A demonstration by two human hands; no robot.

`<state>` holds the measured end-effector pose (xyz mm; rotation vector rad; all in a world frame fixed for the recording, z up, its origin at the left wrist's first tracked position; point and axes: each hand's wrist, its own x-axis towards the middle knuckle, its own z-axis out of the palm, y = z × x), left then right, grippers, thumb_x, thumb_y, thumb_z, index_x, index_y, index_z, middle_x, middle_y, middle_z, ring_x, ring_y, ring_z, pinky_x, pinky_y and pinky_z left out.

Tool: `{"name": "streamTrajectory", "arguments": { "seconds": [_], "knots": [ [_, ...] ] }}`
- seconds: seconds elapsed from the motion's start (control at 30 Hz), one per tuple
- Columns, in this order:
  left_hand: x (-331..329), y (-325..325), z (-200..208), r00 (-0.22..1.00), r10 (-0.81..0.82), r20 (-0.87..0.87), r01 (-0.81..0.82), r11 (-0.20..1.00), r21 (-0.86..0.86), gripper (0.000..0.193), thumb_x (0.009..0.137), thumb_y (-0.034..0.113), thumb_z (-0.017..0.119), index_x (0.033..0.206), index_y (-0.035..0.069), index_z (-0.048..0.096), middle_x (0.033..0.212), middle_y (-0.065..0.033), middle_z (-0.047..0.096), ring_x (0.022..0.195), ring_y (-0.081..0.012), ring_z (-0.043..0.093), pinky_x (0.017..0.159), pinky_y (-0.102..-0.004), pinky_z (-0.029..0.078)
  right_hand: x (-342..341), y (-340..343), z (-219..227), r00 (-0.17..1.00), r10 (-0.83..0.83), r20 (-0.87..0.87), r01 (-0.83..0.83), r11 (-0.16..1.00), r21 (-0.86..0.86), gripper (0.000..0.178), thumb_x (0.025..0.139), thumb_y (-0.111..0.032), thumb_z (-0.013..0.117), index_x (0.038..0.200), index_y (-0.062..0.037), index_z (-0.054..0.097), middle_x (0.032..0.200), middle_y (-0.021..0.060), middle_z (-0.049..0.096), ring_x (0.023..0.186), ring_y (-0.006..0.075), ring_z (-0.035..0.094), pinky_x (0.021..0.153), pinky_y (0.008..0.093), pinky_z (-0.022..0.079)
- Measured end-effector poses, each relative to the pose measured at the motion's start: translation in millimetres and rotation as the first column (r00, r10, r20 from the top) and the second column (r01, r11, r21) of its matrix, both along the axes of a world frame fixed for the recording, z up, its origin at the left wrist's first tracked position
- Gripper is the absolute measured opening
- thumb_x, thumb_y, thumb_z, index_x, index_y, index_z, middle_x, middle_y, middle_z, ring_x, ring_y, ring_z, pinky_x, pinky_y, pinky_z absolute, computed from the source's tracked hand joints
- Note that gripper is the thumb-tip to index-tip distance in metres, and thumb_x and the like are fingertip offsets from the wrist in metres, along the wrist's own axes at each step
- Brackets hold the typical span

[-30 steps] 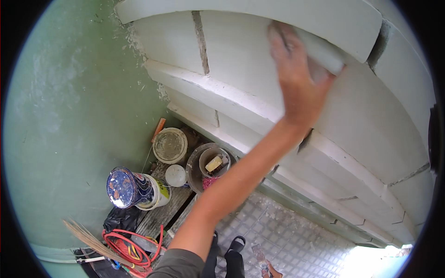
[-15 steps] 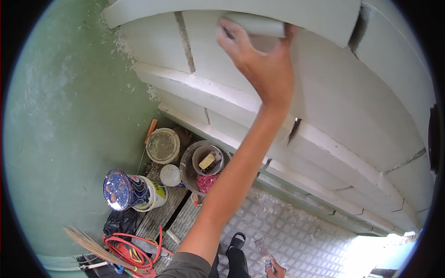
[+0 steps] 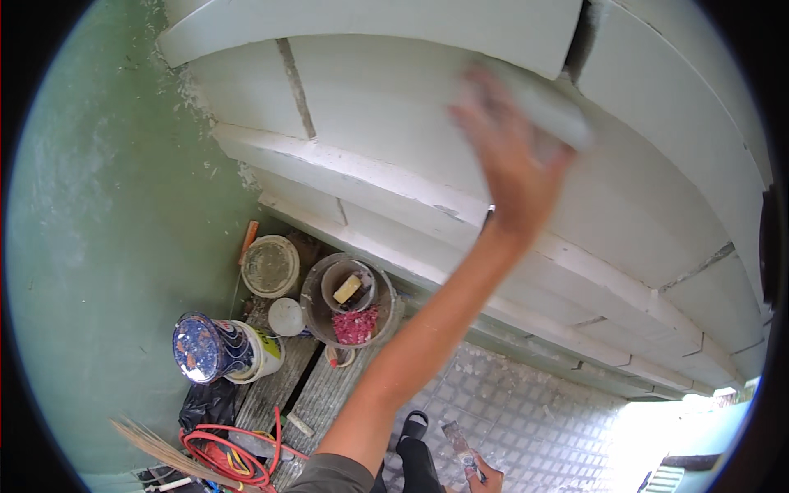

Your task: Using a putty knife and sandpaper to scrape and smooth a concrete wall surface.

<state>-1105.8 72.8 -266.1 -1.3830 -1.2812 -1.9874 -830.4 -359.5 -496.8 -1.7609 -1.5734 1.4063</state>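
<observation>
My left hand (image 3: 516, 160) is raised against the curved, pale ceiling panel (image 3: 386, 99). Its fingers and thumb grip a pale grey, bar-shaped block (image 3: 560, 115), blurred by motion, that lies along the panel's surface just under the upper ledge. Low in the view, my right hand (image 3: 488, 478) is closed around the handle of a putty knife (image 3: 457, 439), whose stained blade points up and to the left, away from the panel.
A green wall (image 3: 90, 230) rises at left. On wooden planks (image 3: 325, 398) stand a paint-spattered blue bucket (image 3: 197, 349), a lidded white tub (image 3: 271, 267) and a grey basin (image 3: 316, 308) with a sponge. A red hose (image 3: 193, 448) lies coiled beside a broom (image 3: 156, 444). Below is a tiled floor (image 3: 509, 394).
My left hand has swept the block rightward and a little down along the panel, and the block is now more tilted. The whole view has shifted slightly. My right hand keeps the putty knife low.
</observation>
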Motion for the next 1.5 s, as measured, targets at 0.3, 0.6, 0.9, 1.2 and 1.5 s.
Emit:
{"name": "streamTrajectory", "arguments": {
  "seconds": [0.3, 0.6, 0.9, 1.2, 1.5],
  "knots": [
    [-2, -3, 3, 0.995, 0.091, 0.038, -0.090, 0.996, -0.017, 0.110, 0.084, 0.048, 0.083, 0.158, -0.010, 0.026, 0.165, -0.0355, 0.017, 0.155, -0.0498, 0.014, 0.124, -0.0612, 0.014, -7, 7, 32, 0.996, -0.069, 0.063, 0.079, 0.983, -0.167, 0.047, 0.102, -0.030, 0.064, 0.136, 0.0023, 0.063, 0.086, 0.0182, 0.069, 0.073, 0.0150, 0.051, 0.067, 0.0363, 0.048],
    [-56, -16, 29, 0.945, -0.101, 0.311, 0.085, 0.994, 0.062, 0.109, 0.075, 0.024, 0.088, 0.156, -0.014, 0.026, 0.162, -0.0354, 0.020, 0.151, -0.0538, 0.019, 0.124, -0.0600, 0.016, -11, 11, 29, 0.984, 0.094, 0.154, -0.043, 0.950, -0.310, 0.047, 0.101, -0.029, 0.065, 0.134, 0.0050, 0.064, 0.107, 0.0253, 0.075, 0.086, 0.0204, 0.065, 0.079, 0.0361, 0.053],
    [-28, -4, 4, 0.997, 0.044, -0.067, -0.046, 0.999, -0.028, 0.109, 0.073, 0.020, 0.086, 0.157, -0.013, 0.024, 0.165, -0.0375, 0.014, 0.155, -0.0517, 0.013, 0.125, -0.0611, 0.012, -8, 9, 16, 0.992, 0.068, 0.106, -0.051, 0.987, -0.154, 0.048, 0.100, -0.027, 0.064, 0.136, 0.0048, 0.062, 0.097, 0.0218, 0.076, 0.065, 0.0147, 0.050, 0.062, 0.0346, 0.047],
    [-21, -7, 16, 0.999, 0.005, -0.034, -0.006, 1.000, -0.001, 0.105, 0.071, 0.016, 0.084, 0.156, -0.011, 0.029, 0.161, -0.0411, 0.019, 0.153, -0.0540, 0.017, 0.122, -0.0679, 0.014, -15, 8, 23, 0.988, 0.057, 0.142, -0.042, 0.993, -0.106, 0.045, 0.100, -0.023, 0.062, 0.137, 0.0027, 0.063, 0.078, 0.0181, 0.063, 0.063, 0.0146, 0.046, 0.059, 0.0347, 0.045],
    [28, -121, -36, 0.919, -0.388, 0.074, 0.394, 0.910, -0.130, 0.092, 0.076, 0.040, 0.088, 0.148, -0.003, 0.049, 0.140, -0.0276, 0.046, 0.135, -0.0404, 0.045, 0.112, -0.0507, 0.040, -28, -2, 39, 0.999, -0.014, 0.030, 0.012, 0.998, 0.064, 0.045, 0.087, -0.010, 0.072, 0.129, 0.0060, 0.066, 0.111, 0.0256, 0.075, 0.102, 0.0231, 0.074, 0.091, 0.0332, 0.054]
  ]
}}
